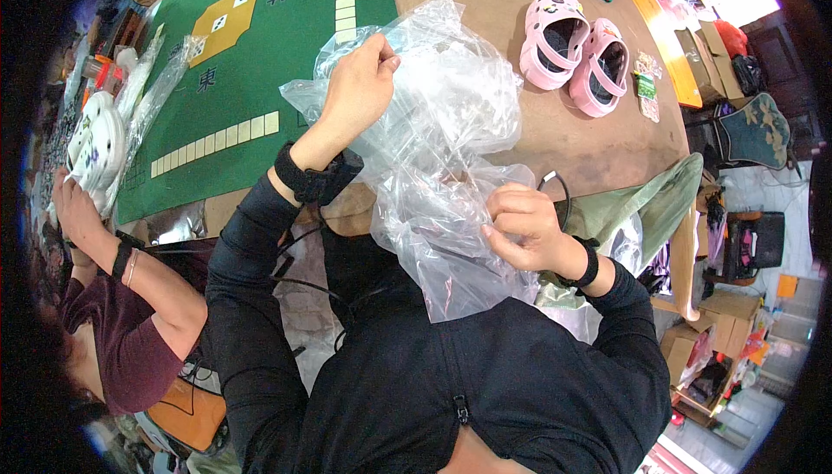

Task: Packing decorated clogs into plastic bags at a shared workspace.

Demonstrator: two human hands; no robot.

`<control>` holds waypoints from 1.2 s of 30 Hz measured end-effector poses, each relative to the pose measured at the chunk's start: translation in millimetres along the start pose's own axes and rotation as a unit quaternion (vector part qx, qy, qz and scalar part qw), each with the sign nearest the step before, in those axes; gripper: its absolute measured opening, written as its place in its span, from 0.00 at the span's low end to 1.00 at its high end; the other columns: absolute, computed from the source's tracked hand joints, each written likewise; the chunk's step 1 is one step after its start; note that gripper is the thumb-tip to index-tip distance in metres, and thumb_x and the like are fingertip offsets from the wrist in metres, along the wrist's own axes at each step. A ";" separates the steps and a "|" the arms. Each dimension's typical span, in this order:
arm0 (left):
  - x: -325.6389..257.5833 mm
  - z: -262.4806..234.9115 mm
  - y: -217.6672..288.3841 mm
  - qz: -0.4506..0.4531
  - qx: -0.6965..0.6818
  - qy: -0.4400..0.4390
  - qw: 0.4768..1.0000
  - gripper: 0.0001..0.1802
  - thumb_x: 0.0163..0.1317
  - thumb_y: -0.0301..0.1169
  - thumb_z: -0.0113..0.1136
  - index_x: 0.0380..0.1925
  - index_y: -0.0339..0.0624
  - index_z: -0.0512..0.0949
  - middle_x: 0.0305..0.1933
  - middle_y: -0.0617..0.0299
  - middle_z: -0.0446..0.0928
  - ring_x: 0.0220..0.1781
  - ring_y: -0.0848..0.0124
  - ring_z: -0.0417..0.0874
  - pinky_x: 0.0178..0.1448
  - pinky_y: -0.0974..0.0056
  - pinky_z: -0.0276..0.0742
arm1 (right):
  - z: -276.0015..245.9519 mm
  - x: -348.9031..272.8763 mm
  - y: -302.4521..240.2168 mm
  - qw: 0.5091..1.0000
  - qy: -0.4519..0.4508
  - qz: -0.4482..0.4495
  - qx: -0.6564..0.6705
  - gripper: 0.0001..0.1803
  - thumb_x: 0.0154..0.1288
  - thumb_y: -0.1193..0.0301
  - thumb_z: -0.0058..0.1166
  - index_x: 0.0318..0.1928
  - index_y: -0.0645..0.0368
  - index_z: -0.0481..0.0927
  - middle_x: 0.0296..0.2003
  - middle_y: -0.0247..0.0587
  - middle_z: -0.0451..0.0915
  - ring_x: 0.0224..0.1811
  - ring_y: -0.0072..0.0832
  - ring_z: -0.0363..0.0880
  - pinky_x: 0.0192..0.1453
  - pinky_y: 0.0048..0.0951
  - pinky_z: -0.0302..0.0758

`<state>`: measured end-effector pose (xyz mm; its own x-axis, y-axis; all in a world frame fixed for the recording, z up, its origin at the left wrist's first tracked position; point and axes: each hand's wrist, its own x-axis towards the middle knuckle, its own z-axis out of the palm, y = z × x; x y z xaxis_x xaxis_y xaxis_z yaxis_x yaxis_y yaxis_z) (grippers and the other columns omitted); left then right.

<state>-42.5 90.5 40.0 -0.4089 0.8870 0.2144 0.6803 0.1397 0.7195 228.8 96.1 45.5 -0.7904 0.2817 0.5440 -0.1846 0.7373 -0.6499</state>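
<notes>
A large, crumpled clear plastic bag (451, 101) spreads across the table's near side and hangs down in front of my chest. My left hand (360, 80) is closed at the bag's upper left, thumb and fingers pinched together on the film. Lower down, my right hand (524, 227) grips the bag's right side with curled fingers. To the right of the bag, a pair of pink clogs (552, 41) with charms rests on the brown table surface, apart from both hands. A small packet of charms (646, 93) lies beside the clogs.
A green mat (260, 67) printed with tiles and dice covers the table's left part. At far left a co-worker's hand (80, 214) is at white clogs (97, 140). Green sheeting (646, 192) drapes over the right table edge. Cardboard boxes (728, 322) and chairs stand on the right.
</notes>
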 end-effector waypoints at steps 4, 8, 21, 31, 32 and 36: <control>-0.3 3.5 -2.5 0.014 0.001 0.010 1.000 0.07 0.60 0.28 0.55 0.32 0.35 0.72 0.29 0.50 0.76 0.30 0.59 0.77 0.37 0.59 0.70 | -0.8 -2.1 -2.2 0.999 -0.023 -0.029 -0.006 0.15 0.45 0.81 0.59 0.13 0.59 0.65 0.15 0.37 0.66 0.17 0.34 0.67 0.26 0.33 0.65; -1.0 7.8 -4.4 0.047 0.019 0.042 0.998 0.06 0.62 0.28 0.52 0.32 0.35 0.69 0.30 0.48 0.75 0.34 0.52 0.77 0.39 0.55 0.70 | -2.4 -2.0 -7.5 0.998 -0.022 -0.066 0.011 0.16 0.43 0.82 0.59 0.12 0.58 0.63 0.14 0.37 0.64 0.15 0.33 0.65 0.22 0.32 0.61; 0.8 8.8 -2.4 0.093 0.108 0.096 0.985 0.06 0.68 0.31 0.40 0.40 0.40 0.61 0.35 0.42 0.77 0.32 0.43 0.79 0.33 0.44 0.73 | -28.4 4.2 -22.8 0.987 -0.061 -0.080 0.123 0.17 0.41 0.84 0.56 0.11 0.58 0.60 0.13 0.37 0.62 0.12 0.33 0.61 0.18 0.32 0.55; 5.1 -1.6 -2.1 0.024 0.175 0.066 0.982 0.07 0.69 0.32 0.36 0.42 0.42 0.61 0.24 0.41 0.76 0.31 0.41 0.79 0.32 0.43 0.71 | -60.6 5.7 -40.8 0.988 -0.065 -0.086 0.108 0.14 0.40 0.85 0.54 0.12 0.60 0.63 0.12 0.37 0.61 0.11 0.34 0.61 0.18 0.31 0.58; 4.4 -2.4 -0.3 0.028 0.176 0.066 0.982 0.08 0.70 0.33 0.36 0.42 0.42 0.61 0.24 0.41 0.76 0.31 0.41 0.79 0.32 0.43 0.71 | -61.4 3.8 -41.2 0.990 -0.040 -0.089 0.103 0.13 0.39 0.84 0.54 0.12 0.60 0.63 0.13 0.37 0.63 0.11 0.34 0.62 0.19 0.31 0.60; 3.8 -6.6 7.1 0.014 0.182 0.046 0.982 0.08 0.69 0.33 0.39 0.42 0.42 0.61 0.21 0.43 0.75 0.31 0.42 0.79 0.34 0.44 0.71 | -69.3 0.9 -41.1 0.993 -0.008 -0.078 0.088 0.10 0.40 0.83 0.54 0.14 0.62 0.65 0.14 0.39 0.65 0.13 0.35 0.64 0.21 0.31 0.66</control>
<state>-43.3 92.0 50.3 -0.4278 0.8521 0.3016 0.8583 0.2783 0.4312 276.1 108.6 109.4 -0.7523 0.1618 0.6386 -0.4037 0.6529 -0.6409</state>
